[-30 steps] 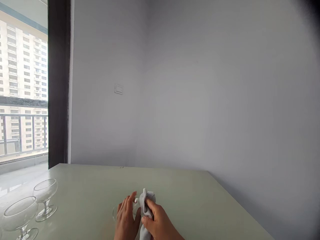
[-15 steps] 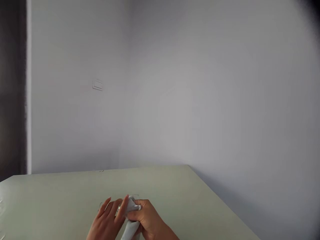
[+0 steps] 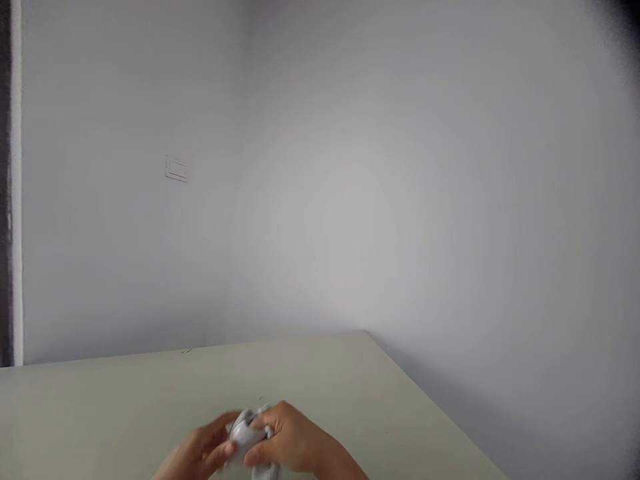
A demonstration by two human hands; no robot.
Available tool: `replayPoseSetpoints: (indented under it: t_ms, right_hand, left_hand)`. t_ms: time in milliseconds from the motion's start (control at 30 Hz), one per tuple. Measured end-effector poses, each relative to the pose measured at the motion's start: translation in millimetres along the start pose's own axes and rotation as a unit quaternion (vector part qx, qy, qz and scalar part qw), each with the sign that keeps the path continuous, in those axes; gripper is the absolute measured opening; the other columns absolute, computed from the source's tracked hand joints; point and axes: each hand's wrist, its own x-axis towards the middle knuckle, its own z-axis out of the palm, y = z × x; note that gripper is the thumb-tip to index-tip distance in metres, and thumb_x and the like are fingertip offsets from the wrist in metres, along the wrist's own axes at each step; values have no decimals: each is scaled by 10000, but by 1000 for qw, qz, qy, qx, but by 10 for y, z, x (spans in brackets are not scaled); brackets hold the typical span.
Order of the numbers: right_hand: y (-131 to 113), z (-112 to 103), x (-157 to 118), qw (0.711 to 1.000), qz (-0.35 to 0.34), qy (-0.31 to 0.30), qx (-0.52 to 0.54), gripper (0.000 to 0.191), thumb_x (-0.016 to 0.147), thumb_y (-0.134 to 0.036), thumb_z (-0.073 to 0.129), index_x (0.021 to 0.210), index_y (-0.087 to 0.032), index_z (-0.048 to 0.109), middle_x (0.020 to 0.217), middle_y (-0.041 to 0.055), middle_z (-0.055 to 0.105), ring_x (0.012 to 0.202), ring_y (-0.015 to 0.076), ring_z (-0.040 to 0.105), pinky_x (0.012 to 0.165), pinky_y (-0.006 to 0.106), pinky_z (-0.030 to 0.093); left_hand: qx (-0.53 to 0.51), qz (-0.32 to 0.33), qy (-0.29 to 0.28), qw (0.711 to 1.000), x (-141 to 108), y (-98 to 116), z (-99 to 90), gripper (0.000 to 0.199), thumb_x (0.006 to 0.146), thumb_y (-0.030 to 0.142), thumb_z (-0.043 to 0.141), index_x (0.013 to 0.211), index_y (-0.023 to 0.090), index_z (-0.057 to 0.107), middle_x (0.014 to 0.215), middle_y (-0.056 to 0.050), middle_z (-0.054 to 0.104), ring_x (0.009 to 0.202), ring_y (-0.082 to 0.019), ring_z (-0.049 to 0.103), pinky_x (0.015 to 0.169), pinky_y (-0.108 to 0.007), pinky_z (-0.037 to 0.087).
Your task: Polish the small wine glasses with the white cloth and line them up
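Low in the head view, my right hand [image 3: 295, 437] is closed on a white cloth [image 3: 247, 435], with thumb and fingers pinching its bunched upper part. The cloth's lower end hangs beneath that hand at the bottom edge of the picture. On the other side, my left hand [image 3: 200, 450] is curled around the left of the bundle, its thumb and fingertips against it; some blur lies over these fingers. Whether something is wrapped inside the folds I cannot make out. Both hands are over the near part of a pale green table [image 3: 125, 400].
Grey-white walls [image 3: 350, 200] meet in a corner behind the table. A switch plate [image 3: 177, 169] is on the left wall. The table's right edge slants toward me, and a small dark mark [image 3: 187, 351] shows at its back edge. A dark doorway [image 3: 5, 200] stands far left.
My left hand has gone from lying with extended fingers over the cloth to curling around its left side. The cloth is bunched more roundly. The view has turned slightly to the right.
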Motion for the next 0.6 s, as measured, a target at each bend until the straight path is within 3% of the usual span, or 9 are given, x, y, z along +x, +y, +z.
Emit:
replayPoseSetpoints:
  t_ms: [33,100,167,233,333,433,500,533,600]
  right_hand:
    - [35,32,84,996,6,31,85,254,528,-291,763,738,-175,681,595,-36,571,521,106,485,486,216,336]
    - [96,114,231,970,22,86,228,342,505,-349,768,753,-165,621,556,-49,508,478,95,439,439,210,313]
    - [124,206,312,953,36,90,287,411,516,-439,744,778,-177,565,534,-70,439,440,84,389,402,201,281]
    - [107,280,308,951,28,75,298,443,538,-501,718,787,-179,542,535,-80,396,432,73,348,394,195,264]
    - [6,285,178,976,-33,44,209,346,613,-426,696,785,-146,587,558,-68,397,479,67,330,433,192,257]
    - [-119,157,5,995,-97,-9,18,131,684,-235,608,780,-147,624,578,-59,425,534,75,369,497,198,273]
    - [-165,61,-60,994,-87,-33,-57,90,687,-209,582,757,-166,620,578,-61,436,539,82,383,504,203,271]
    - [-170,30,-66,994,-73,-32,-71,82,682,-217,585,741,-170,618,571,-62,430,533,83,376,496,205,260]
    - [-145,17,-22,998,-49,-1,-47,91,654,-236,604,706,-161,612,553,-62,412,519,81,350,488,210,244]
  left_hand:
    - [87,27,74,993,28,29,2,486,827,572,449,1210,289,545,827,-27,682,768,-205,624,746,-348,495]
    - [262,109,199,938,67,67,20,450,841,458,510,1274,339,479,979,-22,679,935,-221,612,946,-426,388]
    - [371,183,252,875,73,73,42,496,840,355,550,1318,356,419,1004,-5,671,955,-202,609,1033,-441,268]
    - [398,199,272,853,55,58,48,494,852,308,542,1325,360,406,905,20,674,855,-168,627,1004,-400,284]
    - [307,131,250,909,28,48,18,390,866,403,503,1252,350,494,783,29,663,719,-153,623,868,-337,391]
    - [104,38,112,988,26,107,-18,425,868,554,373,1070,267,612,652,20,637,618,-154,597,657,-259,444]
    - [-27,11,-21,999,33,170,-14,517,873,592,285,897,212,635,559,22,602,533,-138,567,543,-222,416]
    - [-58,1,-58,997,37,200,0,534,879,588,264,849,200,629,547,19,601,515,-133,563,521,-218,409]
    - [-12,-8,-15,1000,44,242,48,470,901,524,287,931,202,629,642,0,659,598,-148,607,605,-243,449]
